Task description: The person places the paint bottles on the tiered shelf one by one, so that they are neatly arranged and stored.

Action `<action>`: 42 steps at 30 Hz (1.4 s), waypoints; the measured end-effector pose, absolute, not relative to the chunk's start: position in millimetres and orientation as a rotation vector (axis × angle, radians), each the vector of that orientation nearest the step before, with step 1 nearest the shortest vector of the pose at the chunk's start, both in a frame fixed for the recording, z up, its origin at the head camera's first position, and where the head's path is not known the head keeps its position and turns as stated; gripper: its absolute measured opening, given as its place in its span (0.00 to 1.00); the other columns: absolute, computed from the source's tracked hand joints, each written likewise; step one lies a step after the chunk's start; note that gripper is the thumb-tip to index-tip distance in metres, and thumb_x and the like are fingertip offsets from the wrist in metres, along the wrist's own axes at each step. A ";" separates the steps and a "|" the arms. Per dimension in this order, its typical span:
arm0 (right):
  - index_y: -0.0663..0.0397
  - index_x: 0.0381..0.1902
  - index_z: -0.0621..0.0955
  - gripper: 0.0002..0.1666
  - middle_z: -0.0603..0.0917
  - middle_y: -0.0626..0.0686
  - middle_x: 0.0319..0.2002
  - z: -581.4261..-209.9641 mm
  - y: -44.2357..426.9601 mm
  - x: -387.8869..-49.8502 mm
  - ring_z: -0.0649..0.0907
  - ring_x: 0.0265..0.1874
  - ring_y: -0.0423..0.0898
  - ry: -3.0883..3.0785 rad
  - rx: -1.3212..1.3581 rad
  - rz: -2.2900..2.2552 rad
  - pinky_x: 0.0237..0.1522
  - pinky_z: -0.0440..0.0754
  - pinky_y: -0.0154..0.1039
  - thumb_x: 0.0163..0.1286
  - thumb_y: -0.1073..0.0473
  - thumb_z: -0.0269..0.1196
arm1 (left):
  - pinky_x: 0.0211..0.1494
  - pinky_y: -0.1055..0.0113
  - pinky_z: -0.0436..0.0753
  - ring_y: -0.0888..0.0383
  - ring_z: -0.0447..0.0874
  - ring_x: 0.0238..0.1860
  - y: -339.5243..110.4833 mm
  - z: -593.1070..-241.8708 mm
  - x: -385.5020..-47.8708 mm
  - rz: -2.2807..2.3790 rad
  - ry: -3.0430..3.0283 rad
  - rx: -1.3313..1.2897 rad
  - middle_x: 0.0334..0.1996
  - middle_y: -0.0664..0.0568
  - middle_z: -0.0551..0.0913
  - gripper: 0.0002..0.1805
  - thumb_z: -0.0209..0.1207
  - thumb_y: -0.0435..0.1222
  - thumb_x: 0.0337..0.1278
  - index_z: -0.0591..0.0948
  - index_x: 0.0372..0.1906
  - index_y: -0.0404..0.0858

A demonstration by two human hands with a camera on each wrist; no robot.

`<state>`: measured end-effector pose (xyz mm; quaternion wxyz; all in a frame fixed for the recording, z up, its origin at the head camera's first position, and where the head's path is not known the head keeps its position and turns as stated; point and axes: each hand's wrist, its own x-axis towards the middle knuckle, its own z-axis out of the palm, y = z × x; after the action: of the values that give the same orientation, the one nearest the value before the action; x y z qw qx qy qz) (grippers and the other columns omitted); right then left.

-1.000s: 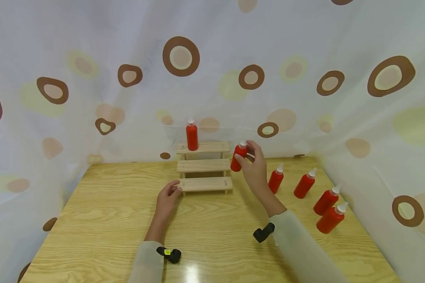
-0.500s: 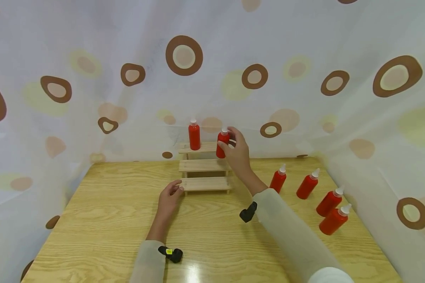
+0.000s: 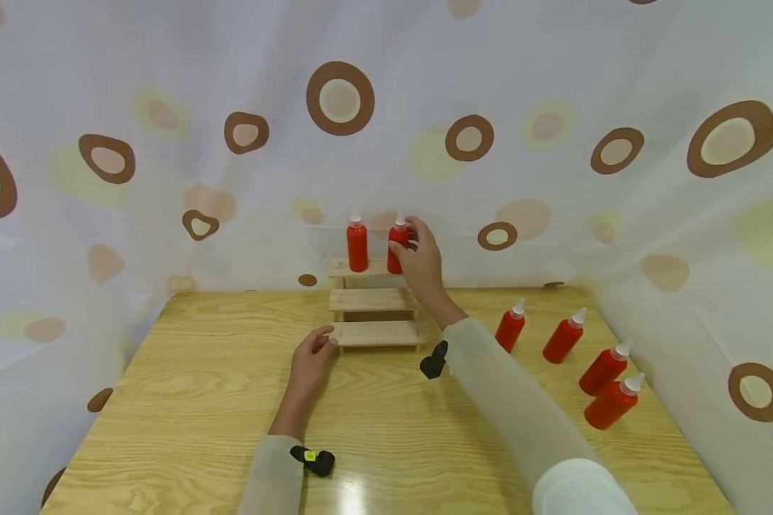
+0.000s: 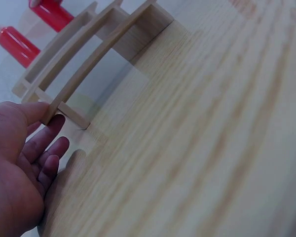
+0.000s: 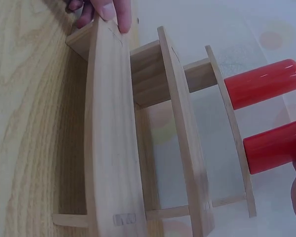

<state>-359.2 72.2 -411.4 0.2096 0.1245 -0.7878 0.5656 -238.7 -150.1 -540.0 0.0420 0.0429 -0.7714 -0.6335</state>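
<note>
A three-step wooden display stand (image 3: 376, 332) stands against the back wall. My left hand (image 3: 309, 363) pinches the left end of its lowest step; in the left wrist view the thumb lies above that step and the index finger below. On the top step one red squeeze bottle (image 3: 357, 248) stands upright by itself. To its right, my right hand (image 3: 423, 265) holds a second red squeeze bottle (image 3: 395, 265) upright between thumb and fingers. The right wrist view shows this held bottle (image 5: 271, 148) with its base at the top step, a gap apart from the other.
Several more red bottles (image 3: 563, 340) with white pointed nozzles are on the right side of the wooden table (image 3: 187, 400). A white curtain (image 3: 258, 186) with brown ring patterns encloses the back and sides.
My right hand has carried its bottle left and up, from beside the stand to the top step. The left hand keeps its hold on the lowest step. The view has shifted slightly.
</note>
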 end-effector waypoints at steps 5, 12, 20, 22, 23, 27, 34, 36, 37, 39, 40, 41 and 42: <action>0.49 0.71 0.69 0.32 0.77 0.55 0.63 -410.6 69.8 -367.4 0.79 0.58 0.52 -2.226 0.305 1.527 0.63 0.79 0.48 0.72 0.58 0.66 | 0.63 0.50 0.75 0.45 0.76 0.60 -148.1 -540.4 -239.3 -1.940 -2.361 0.133 0.58 0.38 0.79 0.19 0.58 0.39 0.72 0.80 0.63 0.41; 0.48 0.71 0.68 0.33 0.76 0.55 0.63 -413.9 70.3 -372.8 0.78 0.59 0.53 -2.238 0.278 1.521 0.63 0.78 0.48 0.72 0.58 0.65 | 0.63 0.50 0.75 0.46 0.76 0.61 -145.7 -542.0 -239.5 -1.943 -2.365 0.129 0.58 0.38 0.79 0.19 0.59 0.39 0.72 0.79 0.64 0.42; 0.45 0.75 0.64 0.37 0.73 0.54 0.64 -413.3 75.4 -366.4 0.75 0.61 0.52 -2.303 0.252 1.482 0.65 0.76 0.50 0.72 0.55 0.65 | 0.64 0.49 0.75 0.45 0.76 0.62 -144.1 -544.4 -238.3 -1.950 -2.373 0.124 0.59 0.38 0.78 0.19 0.58 0.39 0.72 0.79 0.64 0.42; 0.45 0.76 0.62 0.39 0.73 0.54 0.65 -412.8 78.3 -361.1 0.73 0.62 0.52 -2.313 0.241 1.501 0.66 0.75 0.52 0.72 0.54 0.65 | 0.64 0.49 0.75 0.45 0.76 0.62 -144.1 -544.8 -238.5 -1.956 -2.373 0.126 0.60 0.38 0.78 0.19 0.58 0.40 0.72 0.79 0.64 0.42; 0.45 0.76 0.62 0.39 0.72 0.55 0.65 -413.0 79.9 -358.5 0.73 0.63 0.53 -2.315 0.240 1.510 0.66 0.74 0.53 0.72 0.53 0.65 | 0.64 0.49 0.75 0.45 0.76 0.62 -144.3 -545.0 -238.6 -1.955 -2.374 0.126 0.60 0.38 0.78 0.19 0.58 0.40 0.72 0.79 0.64 0.42; 0.46 0.76 0.62 0.39 0.71 0.56 0.66 -416.1 87.4 -345.2 0.71 0.65 0.54 -2.326 0.246 1.501 0.67 0.71 0.55 0.72 0.51 0.64 | 0.63 0.49 0.75 0.45 0.76 0.61 -145.1 -544.8 -238.6 -1.959 -2.368 0.131 0.60 0.38 0.78 0.19 0.58 0.40 0.72 0.79 0.64 0.43; 0.60 0.72 0.66 0.34 0.69 0.64 0.67 -425.7 107.8 -312.7 0.70 0.66 0.61 -2.213 0.397 1.532 0.70 0.67 0.55 0.73 0.57 0.63 | 0.62 0.49 0.75 0.45 0.76 0.61 -147.8 -544.7 -237.5 -1.962 -2.373 0.143 0.60 0.39 0.78 0.20 0.58 0.41 0.73 0.79 0.65 0.43; 0.60 0.71 0.67 0.33 0.70 0.63 0.67 -427.7 114.9 -300.6 0.70 0.66 0.59 -2.198 0.410 1.532 0.71 0.67 0.54 0.73 0.57 0.64 | 0.62 0.50 0.76 0.46 0.76 0.61 -148.5 -544.5 -237.5 -1.970 -2.372 0.149 0.60 0.39 0.78 0.20 0.57 0.41 0.73 0.79 0.64 0.44; 0.58 0.70 0.68 0.33 0.69 0.62 0.67 -428.0 118.3 -294.0 0.70 0.66 0.58 -2.194 0.411 1.533 0.71 0.67 0.54 0.73 0.57 0.64 | 0.62 0.50 0.75 0.46 0.76 0.61 -148.8 -544.5 -237.9 -1.977 -2.366 0.151 0.60 0.39 0.78 0.20 0.58 0.41 0.72 0.79 0.64 0.44; 0.55 0.70 0.68 0.32 0.69 0.60 0.67 -429.6 125.6 -281.2 0.71 0.66 0.55 -2.200 0.407 1.519 0.71 0.67 0.53 0.73 0.56 0.64 | 0.62 0.51 0.75 0.46 0.75 0.61 -149.3 -543.9 -238.3 -1.982 -2.361 0.151 0.60 0.40 0.77 0.19 0.58 0.41 0.72 0.79 0.64 0.44; 0.54 0.71 0.68 0.32 0.69 0.59 0.68 -430.8 129.4 -275.1 0.71 0.66 0.54 -2.212 0.398 1.506 0.71 0.67 0.53 0.73 0.55 0.64 | 0.62 0.51 0.75 0.46 0.75 0.61 -149.4 -543.6 -238.6 -1.977 -2.357 0.148 0.59 0.40 0.78 0.19 0.58 0.41 0.72 0.79 0.64 0.44; 0.53 0.71 0.68 0.32 0.69 0.58 0.68 -432.5 133.6 -269.2 0.70 0.66 0.53 -2.226 0.391 1.488 0.71 0.67 0.52 0.73 0.54 0.64 | 0.62 0.51 0.75 0.46 0.75 0.61 -149.4 -543.5 -238.7 -1.979 -2.350 0.149 0.59 0.40 0.78 0.19 0.58 0.41 0.72 0.79 0.64 0.44; 0.53 0.71 0.68 0.33 0.68 0.57 0.69 -435.0 138.4 -263.6 0.70 0.66 0.53 -2.238 0.387 1.469 0.71 0.67 0.53 0.73 0.54 0.64 | 0.62 0.51 0.75 0.46 0.75 0.61 -149.4 -543.2 -238.7 -1.975 -2.348 0.150 0.59 0.40 0.78 0.19 0.58 0.40 0.72 0.79 0.63 0.44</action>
<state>-263.6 138.4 -435.0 0.2167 0.1397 -0.8077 0.5303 -238.7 -149.4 -543.2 0.0347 0.0489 -0.7640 -0.6425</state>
